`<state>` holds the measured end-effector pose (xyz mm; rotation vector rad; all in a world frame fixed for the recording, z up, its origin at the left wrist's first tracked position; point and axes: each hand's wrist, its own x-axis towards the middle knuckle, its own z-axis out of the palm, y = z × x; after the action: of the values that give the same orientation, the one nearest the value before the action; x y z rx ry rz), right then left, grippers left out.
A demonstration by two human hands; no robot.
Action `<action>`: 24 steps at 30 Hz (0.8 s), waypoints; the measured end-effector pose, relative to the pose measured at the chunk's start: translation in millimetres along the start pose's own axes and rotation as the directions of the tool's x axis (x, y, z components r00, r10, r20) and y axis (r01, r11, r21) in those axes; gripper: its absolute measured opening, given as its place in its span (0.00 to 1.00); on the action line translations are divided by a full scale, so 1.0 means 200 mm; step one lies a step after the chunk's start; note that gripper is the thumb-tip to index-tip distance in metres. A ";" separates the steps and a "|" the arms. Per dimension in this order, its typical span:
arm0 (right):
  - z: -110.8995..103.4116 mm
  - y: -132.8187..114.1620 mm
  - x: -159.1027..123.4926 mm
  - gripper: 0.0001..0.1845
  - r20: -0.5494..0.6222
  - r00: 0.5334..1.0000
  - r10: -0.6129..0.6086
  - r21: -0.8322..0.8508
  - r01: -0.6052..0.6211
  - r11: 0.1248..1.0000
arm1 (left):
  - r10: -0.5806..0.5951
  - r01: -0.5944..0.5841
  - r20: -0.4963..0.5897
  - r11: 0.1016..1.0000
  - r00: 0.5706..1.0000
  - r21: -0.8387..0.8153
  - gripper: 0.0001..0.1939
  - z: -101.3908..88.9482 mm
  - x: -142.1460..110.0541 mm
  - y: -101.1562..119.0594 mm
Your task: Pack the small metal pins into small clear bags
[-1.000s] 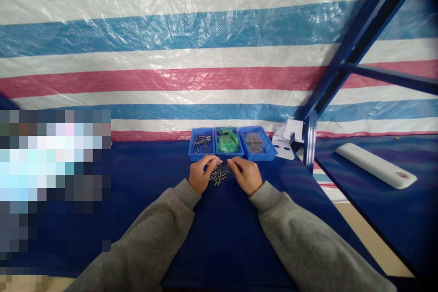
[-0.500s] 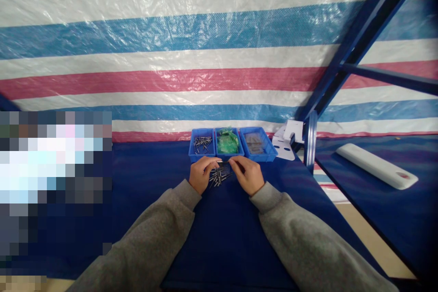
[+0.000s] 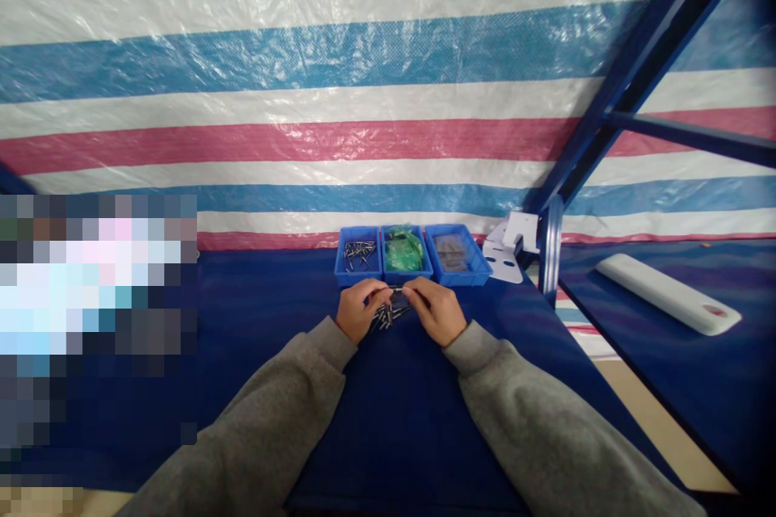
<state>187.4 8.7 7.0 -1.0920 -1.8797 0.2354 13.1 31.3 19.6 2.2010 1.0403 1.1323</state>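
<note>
Both hands (image 3: 396,289) pinch a small metallic piece (image 3: 396,288); no writing is legible.

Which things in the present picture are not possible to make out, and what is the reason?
All in the head view:
- Ends of the thin metal piece: too small, partly covered by fingertips of the left hand and right hand.
- Number of pieces in the metal pile: overlapping, partly behind the left hand.
- Contents of the green bag: hidden by its wrapping.
- Far left area: hidden by pixel blocks.
- Both sleeves: cut off by the bottom edge.
</note>
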 end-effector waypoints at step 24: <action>0.03 0.01 0.00 0.14 0.051 0.999 0.001 -0.034 0.000 0.999 | 0.112 -0.108 -0.112 0.993 0.987 0.042 0.10 -0.01 -0.01 0.00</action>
<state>184.4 10.9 2.2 -1.1187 -1.9347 0.2343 11.1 30.5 20.1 2.2687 1.0026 1.3119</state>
